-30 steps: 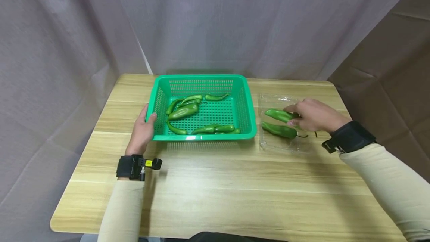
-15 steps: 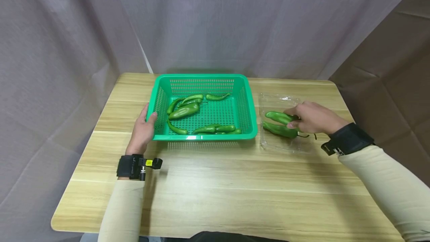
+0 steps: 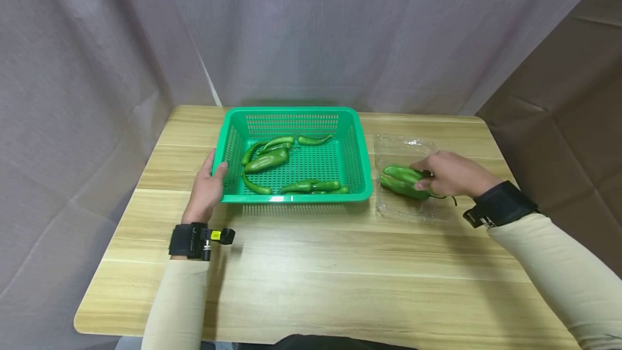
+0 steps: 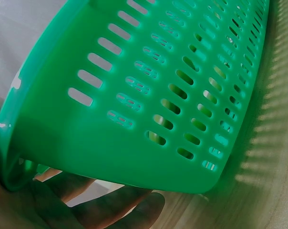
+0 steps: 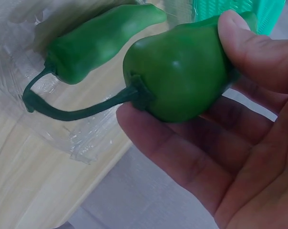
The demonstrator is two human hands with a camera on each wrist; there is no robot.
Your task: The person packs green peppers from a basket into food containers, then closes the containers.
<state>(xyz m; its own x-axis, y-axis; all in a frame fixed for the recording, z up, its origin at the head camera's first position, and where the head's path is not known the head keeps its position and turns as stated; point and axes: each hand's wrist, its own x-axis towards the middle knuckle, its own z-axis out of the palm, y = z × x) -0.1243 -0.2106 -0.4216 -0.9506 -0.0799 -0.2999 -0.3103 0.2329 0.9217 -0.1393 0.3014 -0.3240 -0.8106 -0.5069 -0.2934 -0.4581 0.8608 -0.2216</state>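
Note:
My left hand (image 3: 203,192) grips the left rim of a green perforated basket (image 3: 296,199), thumb on top and fingers against the outer wall. In the left wrist view those fingers (image 4: 110,207) curl under the rim. Inside the basket lie several green peppers (image 3: 266,161). On the right, my right hand (image 3: 449,173) holds a green pepper (image 5: 177,71) between thumb and fingers, its long curved stem pointing away from the palm. Beside it a second green pepper (image 5: 101,40) lies in a clear plastic tray (image 3: 389,147). The held pepper is low over the tray, close alongside the other one.
The basket stands towards the back of a light wooden table (image 3: 311,274), with the clear tray just right of it. A grey curtain (image 3: 311,36) hangs behind the table, and a brown cloth (image 3: 568,101) hangs at the right.
My right hand has moved slightly towards me with its pepper, bringing it down against the second pepper in the tray. The left hand and basket have stayed put.

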